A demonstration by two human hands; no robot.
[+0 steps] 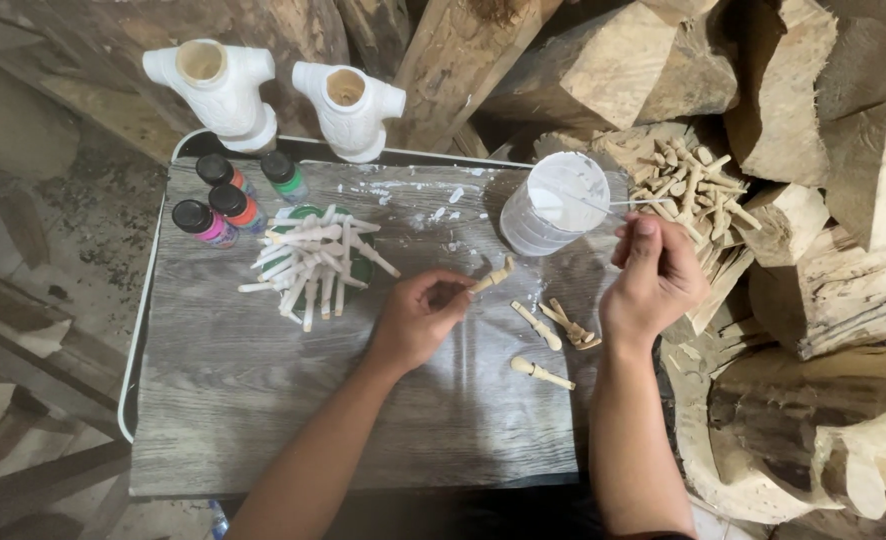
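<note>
- The left hand [418,322] pinches a small bare wooden peg [490,277] between thumb and fingers, its tip pointing up towards the white plastic cup [551,205].
- The right hand [655,275] is closed round a thin brush handle [623,203], which reaches over the cup's rim into the white paint inside.
- The cup stands at the far right of the grey wood-grain tabletop [263,400].
- Three more bare pegs [553,335] lie on the tabletop just below the cup, between the two hands.
- Left of the cup, a cluster of white-painted pegs [313,262] rests on a green lid.
- Further left of the cup stand four small paint bottles [225,200] with black caps.
- Beyond the cup's left, two white-painted wooden torso shapes [283,95] sit at the table's far edge.
- Right of the cup, a heap of unpainted pegs [688,180] lies on rough wood blocks [823,120].
</note>
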